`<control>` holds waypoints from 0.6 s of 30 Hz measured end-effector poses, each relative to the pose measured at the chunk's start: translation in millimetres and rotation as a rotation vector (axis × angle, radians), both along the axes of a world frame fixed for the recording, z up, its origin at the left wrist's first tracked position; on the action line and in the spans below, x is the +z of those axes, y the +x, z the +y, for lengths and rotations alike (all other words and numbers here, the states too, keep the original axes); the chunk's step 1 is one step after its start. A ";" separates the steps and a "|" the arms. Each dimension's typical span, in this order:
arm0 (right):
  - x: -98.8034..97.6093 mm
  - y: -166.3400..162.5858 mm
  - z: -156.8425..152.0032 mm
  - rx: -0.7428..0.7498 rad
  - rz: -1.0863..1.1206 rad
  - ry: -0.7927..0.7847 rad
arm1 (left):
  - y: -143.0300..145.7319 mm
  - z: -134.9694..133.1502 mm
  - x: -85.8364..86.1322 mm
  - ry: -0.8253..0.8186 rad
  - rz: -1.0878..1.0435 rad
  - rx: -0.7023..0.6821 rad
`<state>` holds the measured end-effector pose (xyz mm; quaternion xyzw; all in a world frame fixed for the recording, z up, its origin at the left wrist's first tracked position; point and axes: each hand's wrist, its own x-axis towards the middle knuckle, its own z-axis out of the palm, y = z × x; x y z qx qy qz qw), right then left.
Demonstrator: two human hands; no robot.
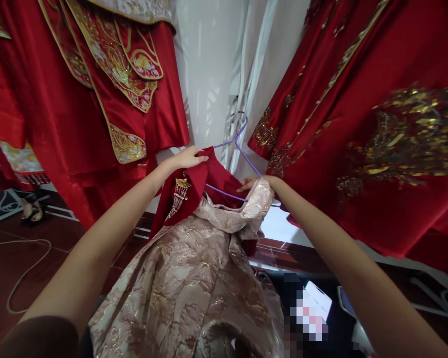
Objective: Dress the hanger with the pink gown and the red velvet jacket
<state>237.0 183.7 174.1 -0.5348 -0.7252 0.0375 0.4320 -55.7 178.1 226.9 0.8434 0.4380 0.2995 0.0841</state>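
A purple hanger point(248, 161) is in front of me, carrying a pale pink-gold brocade dress point(186, 278) and a red garment point(224, 171) with a gold beaded tassel ornament point(181, 191). My left hand point(188, 156) pinches the red garment's shoulder at the left end of the hanger, thumb on top. At the dress's right shoulder, my right hand point(252, 184) is closed, its fingers reaching inside the neckline beside the hanger's arm. The shoulder fabric partly covers that hand. The dress hangs down toward me, over my lap.
Red embroidered garments point(127, 74) hang at left, and another red gown point(395, 189) with gold sequins hangs at right. White curtains point(212, 64) are behind. Below right, a lit phone point(315, 306) lies on a dark surface. A pale cable point(48, 258) curves over the tiled floor.
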 end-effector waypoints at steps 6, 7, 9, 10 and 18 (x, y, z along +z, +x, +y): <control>30.7 12.6 -27.8 -0.278 -0.083 0.311 | 1.4 -8.8 -22.7 0.312 0.024 0.105; 34.6 15.2 -34.7 -0.310 -0.121 0.379 | 1.9 -10.7 -25.8 0.343 0.030 0.111; 37.5 23.5 -48.0 -0.305 -0.190 0.422 | 3.1 -13.7 -30.1 0.389 0.051 0.117; 36.4 29.7 -54.0 -0.300 -0.206 0.414 | 3.8 -14.6 -31.4 0.405 0.061 0.122; 21.7 79.5 -101.0 -0.472 -0.274 0.220 | 16.2 -17.7 -40.5 0.431 0.125 0.182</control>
